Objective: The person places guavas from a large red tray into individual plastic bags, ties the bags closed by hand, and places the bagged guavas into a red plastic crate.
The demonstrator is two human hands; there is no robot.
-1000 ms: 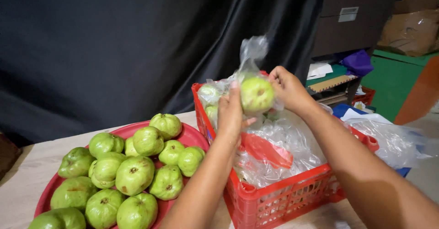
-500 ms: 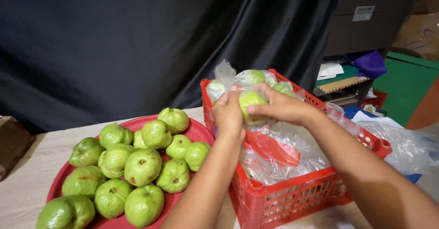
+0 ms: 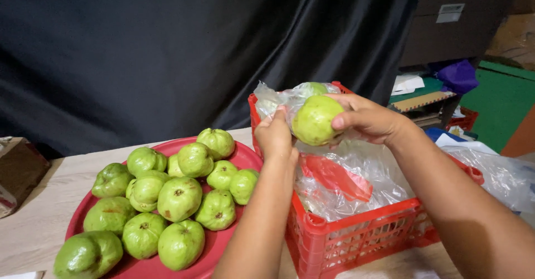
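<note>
The guava [image 3: 315, 120] sits gripped in my right hand [image 3: 365, 117] over the red crate [image 3: 356, 237], so my left hand [image 3: 275, 137], pinching the clear plastic wrap [image 3: 278, 102], should peel gently without tearing.

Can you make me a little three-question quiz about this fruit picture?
1. True or false: the right hand holds a green guava above the red basket.
2. Where do most guavas lie? A. on a red tray B. on the floor C. in a blue bowl
3. What see-through thing does the left hand pinch beside the held guava?

Key: 1. true. 2. A. 3. a clear plastic bag.
</note>
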